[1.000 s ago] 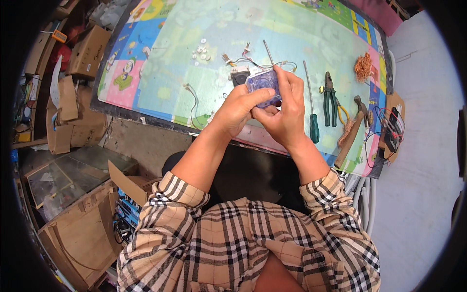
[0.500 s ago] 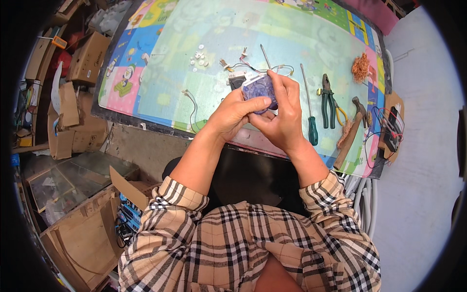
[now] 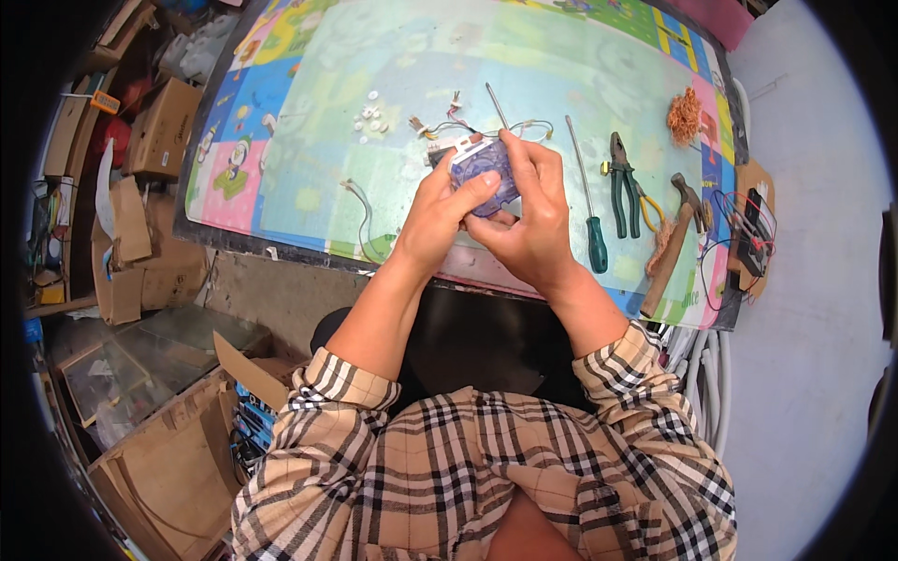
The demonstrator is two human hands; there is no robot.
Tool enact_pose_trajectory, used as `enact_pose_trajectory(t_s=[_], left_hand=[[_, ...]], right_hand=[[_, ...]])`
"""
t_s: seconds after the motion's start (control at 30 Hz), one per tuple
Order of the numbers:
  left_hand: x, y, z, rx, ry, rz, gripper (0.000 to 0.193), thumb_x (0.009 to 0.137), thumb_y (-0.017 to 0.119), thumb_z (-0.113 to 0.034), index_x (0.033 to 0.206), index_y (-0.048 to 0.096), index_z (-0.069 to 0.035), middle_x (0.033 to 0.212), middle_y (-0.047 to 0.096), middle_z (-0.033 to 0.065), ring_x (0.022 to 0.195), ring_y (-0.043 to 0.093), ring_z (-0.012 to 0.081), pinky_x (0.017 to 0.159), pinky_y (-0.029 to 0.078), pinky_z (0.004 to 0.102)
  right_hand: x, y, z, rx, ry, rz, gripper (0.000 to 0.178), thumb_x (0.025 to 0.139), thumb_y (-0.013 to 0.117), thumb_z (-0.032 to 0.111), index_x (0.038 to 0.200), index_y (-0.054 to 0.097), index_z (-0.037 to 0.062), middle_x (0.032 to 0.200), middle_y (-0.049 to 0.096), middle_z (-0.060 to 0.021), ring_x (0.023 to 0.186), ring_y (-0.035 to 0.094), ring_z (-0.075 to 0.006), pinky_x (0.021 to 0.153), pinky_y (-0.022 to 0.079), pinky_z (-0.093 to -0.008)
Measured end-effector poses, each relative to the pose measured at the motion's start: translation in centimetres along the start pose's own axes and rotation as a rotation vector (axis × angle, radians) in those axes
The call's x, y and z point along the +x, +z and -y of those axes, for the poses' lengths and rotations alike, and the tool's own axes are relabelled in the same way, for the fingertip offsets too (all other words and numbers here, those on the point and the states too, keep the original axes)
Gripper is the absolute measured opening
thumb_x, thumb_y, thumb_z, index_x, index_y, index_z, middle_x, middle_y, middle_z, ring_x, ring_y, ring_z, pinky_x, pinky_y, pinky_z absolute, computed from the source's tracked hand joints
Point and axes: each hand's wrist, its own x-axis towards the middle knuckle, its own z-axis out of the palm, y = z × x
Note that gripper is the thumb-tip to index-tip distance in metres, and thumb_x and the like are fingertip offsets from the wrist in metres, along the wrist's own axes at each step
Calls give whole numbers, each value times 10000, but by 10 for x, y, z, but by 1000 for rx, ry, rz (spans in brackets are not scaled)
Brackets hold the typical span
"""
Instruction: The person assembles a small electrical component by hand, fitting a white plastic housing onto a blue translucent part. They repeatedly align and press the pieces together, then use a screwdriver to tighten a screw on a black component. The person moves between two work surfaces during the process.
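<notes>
Above the near edge of the table I grip a translucent purple plastic casing (image 3: 485,171) with a white strip along its top edge. My left hand (image 3: 436,217) holds its left side, thumb pressed flat across the front. From the right, my right hand (image 3: 537,213) closes its fingers and thumb on the casing's edge. Behind it, partly hidden, lies a dark and white part (image 3: 437,152) close to thin wires with connectors (image 3: 455,124). A screwdriver shaft (image 3: 496,105) points away beyond the casing. Small white round pieces (image 3: 372,117) are scattered farther left.
Right of my hands lie a green-handled screwdriver (image 3: 597,245), pliers (image 3: 623,192), a yellow-handled tool (image 3: 651,213) and a hammer (image 3: 670,252). A copper-coloured wire bundle (image 3: 684,118) sits farther back. Loose grey wire (image 3: 363,220) lies left. Cardboard boxes (image 3: 161,126) stand beyond the table's left side.
The purple casing has tilted in my hands, so more of its front and white strip shows. Both hands still hold it. The whole view has shifted slightly.
</notes>
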Motion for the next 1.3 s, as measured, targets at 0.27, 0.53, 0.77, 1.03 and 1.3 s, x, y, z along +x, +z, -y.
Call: enact_pose_trajectory(t_s=[0.27,0.53,0.77,1.03,1.3], left_hand=[[1,-5,6,21,1,-14,343,898,635,-172,1187,565,-1,1074,627,64,968,590,123,863,477,284],[-1,0,5,26,21,-51,343,895,643,-190,1158,571,19,1001,654,95,855,647,141,747,541,273],[-1,-11,-1,412,280,-74,475,858,693,-181,1247,550,52,1035,673,114,882,660,151,790,527,275],[-4,-6,-7,809,540,47,686,805,733,-141,1417,448,-21,977,717,141,894,707,199,798,531,296],[-6,-5,-3,847,540,85,750,813,732,-135,1456,372,4,1022,709,163,939,702,224,817,530,314]], right_hand=[[1,-1,3,9,18,-38,705,593,748,41,1261,538,-36,1150,536,-185,1010,572,-311,821,517,-362],[2,-3,3,21,-8,-34,698,624,766,57,1268,515,-40,1157,505,-206,1008,572,-324,806,525,-370],[6,-11,10,186,18,62,662,685,752,35,1294,500,-17,1248,475,-191,1115,544,-302,970,462,-374],[14,-33,-17,849,348,243,495,859,714,201,1297,562,25,1214,521,-68,1170,523,-194,1044,420,-349],[12,-33,-27,911,368,258,441,806,775,193,1200,644,45,1120,564,-37,1061,566,-172,968,460,-311]])
